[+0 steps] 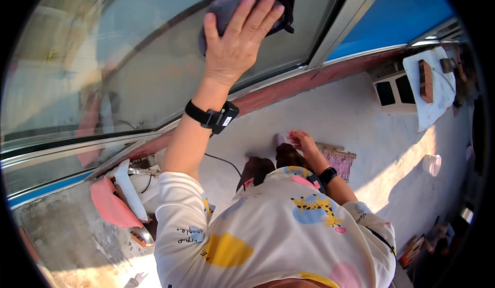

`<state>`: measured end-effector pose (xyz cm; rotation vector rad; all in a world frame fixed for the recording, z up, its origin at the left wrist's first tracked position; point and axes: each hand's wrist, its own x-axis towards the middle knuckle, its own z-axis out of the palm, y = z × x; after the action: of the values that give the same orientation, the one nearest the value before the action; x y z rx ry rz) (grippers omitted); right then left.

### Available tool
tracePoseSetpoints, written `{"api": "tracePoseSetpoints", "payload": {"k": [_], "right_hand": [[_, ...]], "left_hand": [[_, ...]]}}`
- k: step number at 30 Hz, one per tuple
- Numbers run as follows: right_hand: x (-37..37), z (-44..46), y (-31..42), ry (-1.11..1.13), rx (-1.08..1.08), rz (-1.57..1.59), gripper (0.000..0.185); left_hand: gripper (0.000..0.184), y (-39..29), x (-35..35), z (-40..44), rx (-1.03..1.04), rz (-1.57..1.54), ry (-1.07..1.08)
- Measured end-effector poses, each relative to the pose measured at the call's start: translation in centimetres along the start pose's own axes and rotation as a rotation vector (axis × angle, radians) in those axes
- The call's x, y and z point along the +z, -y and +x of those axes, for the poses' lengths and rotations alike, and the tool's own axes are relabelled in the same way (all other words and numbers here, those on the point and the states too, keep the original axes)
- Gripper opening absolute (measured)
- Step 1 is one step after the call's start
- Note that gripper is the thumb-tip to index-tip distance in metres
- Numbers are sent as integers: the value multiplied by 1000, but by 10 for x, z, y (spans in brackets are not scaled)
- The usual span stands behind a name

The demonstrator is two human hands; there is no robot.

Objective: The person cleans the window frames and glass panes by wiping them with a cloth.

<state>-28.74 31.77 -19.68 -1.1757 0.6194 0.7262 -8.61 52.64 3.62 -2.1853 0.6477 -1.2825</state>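
My left hand (232, 45) is raised to the window glass (170, 66), its fingers stretched over a dark grey cloth (227, 10) with a black edge. The hand holds the cloth flat against the pane; its thumb is hidden. A black strap with a small box (220, 118) circles that wrist, and a thin cable hangs below. My right hand (303, 142) hangs low beside my legs, fingers loosely apart and nothing seen in them. There is a black watch (327, 175) on this wrist. Close by stands a low stool with a pink striped top (340, 165).
A metal window frame (345, 22) runs above a red-brown ledge (289, 86). Pink and white items (114, 200) lie on the concrete at left. At right are a white board (432, 92) bearing a brick (426, 81), and a white tub (431, 165).
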Motion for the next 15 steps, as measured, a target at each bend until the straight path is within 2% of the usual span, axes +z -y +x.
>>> {"api": "tracePoseSetpoints", "payload": {"k": [4,9,14,15], "right_hand": [[-27,-4,3,-101,10,-30,20],[-62,6,-5,-109,-4,-6,22],[-58,19,-9,-90,6,-25,25],[-57,26,-10,-67,26,-48,25]], "left_hand": [[62,-58,33,-47,309,32,80],[61,-22,39,-127,395,32,136],[65,56,5,-200,236,65,308],[67,66,0,-211,28,30,264]]}}
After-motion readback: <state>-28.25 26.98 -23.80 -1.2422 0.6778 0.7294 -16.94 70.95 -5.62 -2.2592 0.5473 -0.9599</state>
